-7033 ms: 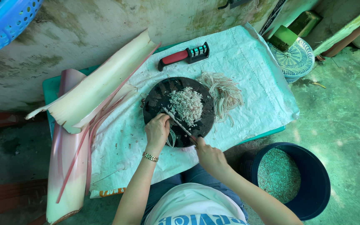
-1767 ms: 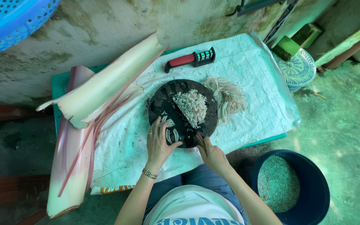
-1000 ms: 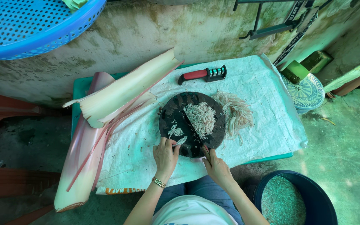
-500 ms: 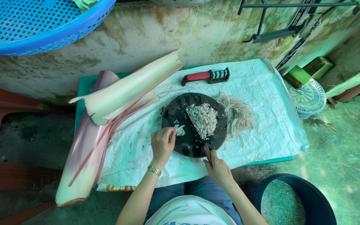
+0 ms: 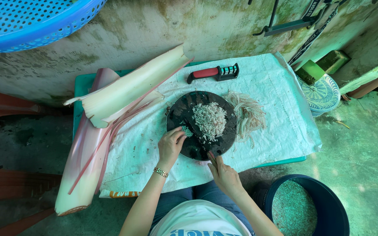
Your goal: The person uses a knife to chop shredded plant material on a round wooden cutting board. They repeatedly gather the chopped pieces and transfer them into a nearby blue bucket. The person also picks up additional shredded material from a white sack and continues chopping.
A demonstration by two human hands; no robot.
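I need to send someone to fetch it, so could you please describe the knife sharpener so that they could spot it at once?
Start at the white sack spread over the low table against the wall. Above the round black chopping board, near the sack's far edge, lies the sharpener. It is the only red-handled item there, with a black slotted head, unlike the pale shreds and stalk pieces around it.

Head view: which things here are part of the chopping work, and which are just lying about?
In use: left hand, right hand, dark round board, chopped pile, pale strands.
Lying about: red-handled sharpener, blue basket, patterned bowl.
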